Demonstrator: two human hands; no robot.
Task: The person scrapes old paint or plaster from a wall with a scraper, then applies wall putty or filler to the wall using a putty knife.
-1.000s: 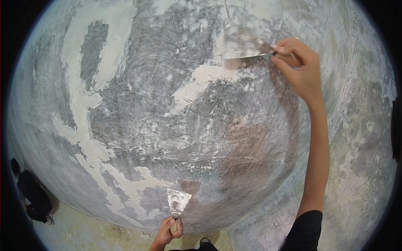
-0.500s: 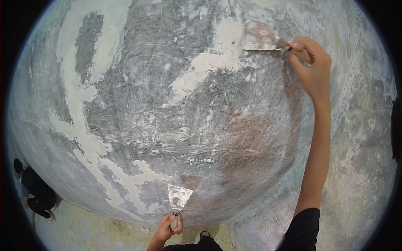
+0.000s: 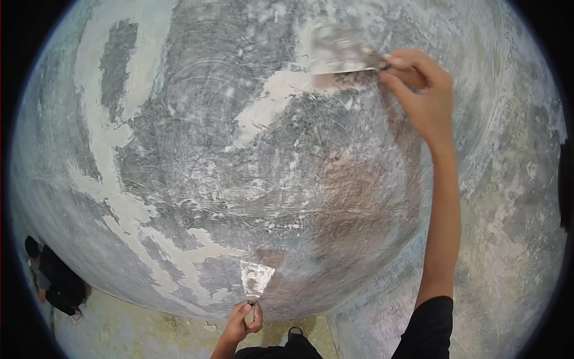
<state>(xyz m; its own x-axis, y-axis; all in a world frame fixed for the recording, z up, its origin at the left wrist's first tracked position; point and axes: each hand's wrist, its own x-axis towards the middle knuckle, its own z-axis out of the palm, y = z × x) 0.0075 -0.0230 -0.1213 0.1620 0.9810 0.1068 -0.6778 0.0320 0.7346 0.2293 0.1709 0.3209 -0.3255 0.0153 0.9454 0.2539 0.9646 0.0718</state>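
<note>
My right hand [image 3: 421,84] is raised high at the upper right, fingers pinched round the handle of a putty knife [image 3: 341,51]. Its wide blade, blurred by motion, lies against or very close to the grey wall [image 3: 197,155], over a patch of pale filler [image 3: 272,99]. Low in the view, my left hand [image 3: 244,323] grips a second putty knife [image 3: 257,279] by its handle, blade pointing up. White filler coats that blade, which is held in front of the wall.
Long smeared strips of pale filler [image 3: 107,158] run down the wall's left side. A person in dark clothes [image 3: 57,278] crouches at the lower left. The floor [image 3: 137,326] is stained yellowish, and another mottled wall surface [image 3: 508,239] rises at the right.
My right hand has moved left with its putty knife, sweeping the blade across the filler patch. My left hand and its knife have hardly moved. The crouching person appears slightly shifted.
</note>
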